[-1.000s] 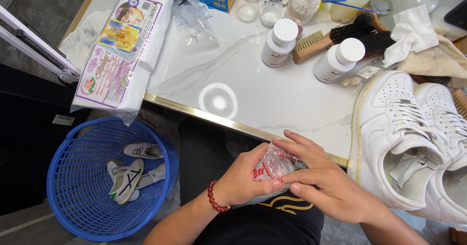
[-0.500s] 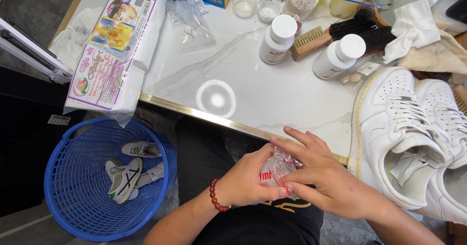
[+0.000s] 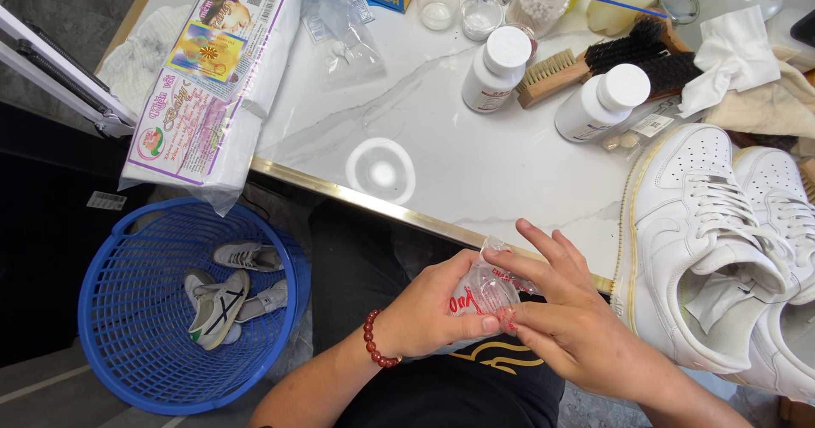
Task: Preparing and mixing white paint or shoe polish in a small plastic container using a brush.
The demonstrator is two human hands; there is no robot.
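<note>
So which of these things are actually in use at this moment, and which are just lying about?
In use:
left hand
right hand
clear plastic packet, held between both hands

Lying about:
white sneakers on the table
two white bottles
brushes
wipes pack
blue basket holding shoes

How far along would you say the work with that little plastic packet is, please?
Done: the white sneakers sit on the table edge, bottles and brushes laid out. In hand: both hands, left and right, grip a small clear plastic packet over the lap. Left: the packet looks unopened.
</note>
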